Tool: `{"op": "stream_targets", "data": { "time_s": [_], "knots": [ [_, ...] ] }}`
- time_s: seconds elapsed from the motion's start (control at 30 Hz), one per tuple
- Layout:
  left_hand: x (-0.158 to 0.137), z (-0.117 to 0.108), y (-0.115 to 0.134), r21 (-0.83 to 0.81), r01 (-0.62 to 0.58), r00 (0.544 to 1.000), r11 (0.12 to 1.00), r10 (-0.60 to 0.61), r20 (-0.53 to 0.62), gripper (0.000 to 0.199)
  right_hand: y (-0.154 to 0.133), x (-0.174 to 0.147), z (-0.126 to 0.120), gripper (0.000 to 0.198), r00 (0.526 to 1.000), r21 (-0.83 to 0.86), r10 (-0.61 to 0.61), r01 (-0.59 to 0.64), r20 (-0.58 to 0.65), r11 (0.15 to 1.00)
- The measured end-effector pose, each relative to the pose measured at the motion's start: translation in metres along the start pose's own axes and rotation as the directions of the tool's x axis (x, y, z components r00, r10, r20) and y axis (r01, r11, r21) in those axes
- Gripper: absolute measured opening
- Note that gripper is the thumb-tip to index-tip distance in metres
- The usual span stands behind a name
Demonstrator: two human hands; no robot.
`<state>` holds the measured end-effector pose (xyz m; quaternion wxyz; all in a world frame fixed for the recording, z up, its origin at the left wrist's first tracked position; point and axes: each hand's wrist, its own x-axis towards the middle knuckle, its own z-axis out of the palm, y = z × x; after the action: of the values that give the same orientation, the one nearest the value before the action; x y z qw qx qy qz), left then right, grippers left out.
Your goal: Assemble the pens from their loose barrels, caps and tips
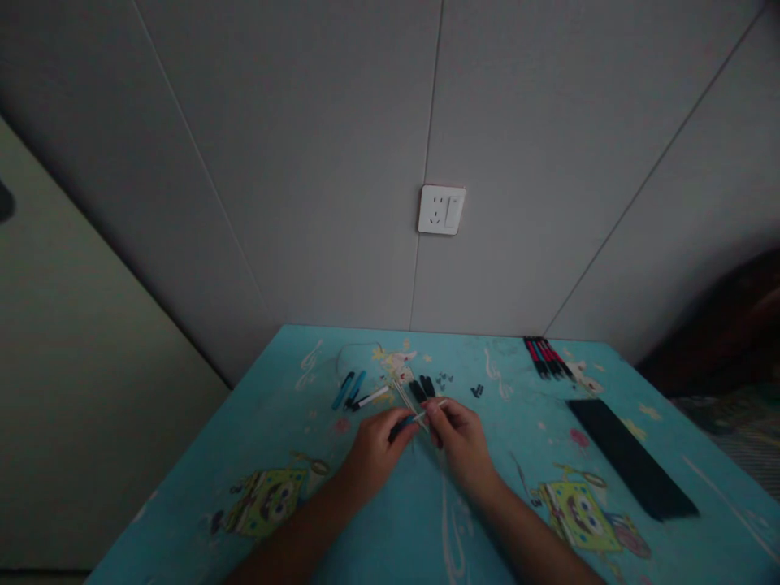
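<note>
My left hand (376, 448) is closed around a pen barrel (400, 426), dark at one end and blue toward the other. Close against it, the fingertips of my right hand (456, 432) pinch a thin whitish pen piece (439, 404); its exact kind is too small to tell. The two pieces meet or nearly meet between my hands. Just beyond my fingers lie several thin pen refills (400, 388) and short black pen parts (422, 387). To the left are blue pen barrels (348, 390) and a white one (373, 396).
Tiny dark parts (445, 379) lie behind my right hand, with more small black pieces (477, 391) beside them. Several red, blue and black pens (547, 357) are lined up at the back right. A long dark flat sheet (630, 457) rests on the patterned blue tablecloth (201, 504).
</note>
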<state>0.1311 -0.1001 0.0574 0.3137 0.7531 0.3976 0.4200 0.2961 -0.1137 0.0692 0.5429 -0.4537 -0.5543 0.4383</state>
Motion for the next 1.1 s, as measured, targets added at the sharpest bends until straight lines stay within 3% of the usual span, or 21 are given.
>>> {"op": "stream_targets", "data": {
  "time_s": [0.2,0.47,0.8,1.1],
  "knots": [
    [-0.003,0.002,0.004,-0.023,-0.056,0.995,0.998,0.058,0.076,0.019,0.000,-0.001,0.000,0.029,0.994,-0.082,-0.058,0.066,0.091,0.994],
    [-0.004,0.002,0.012,-0.088,0.004,0.997,0.996,0.003,0.072,0.016,-0.002,0.000,-0.003,0.031,0.983,-0.097,-0.112,0.127,0.147,0.987],
    [-0.006,0.009,0.005,-0.134,0.038,0.994,0.990,-0.024,0.105,0.017,0.005,0.007,-0.005,0.023,0.985,-0.183,-0.159,0.169,0.072,0.968],
    [-0.003,0.007,0.002,-0.157,0.047,0.998,0.986,-0.039,0.054,0.028,-0.004,0.007,-0.007,0.019,0.970,-0.317,-0.220,0.243,0.107,0.917]
  ]
}}
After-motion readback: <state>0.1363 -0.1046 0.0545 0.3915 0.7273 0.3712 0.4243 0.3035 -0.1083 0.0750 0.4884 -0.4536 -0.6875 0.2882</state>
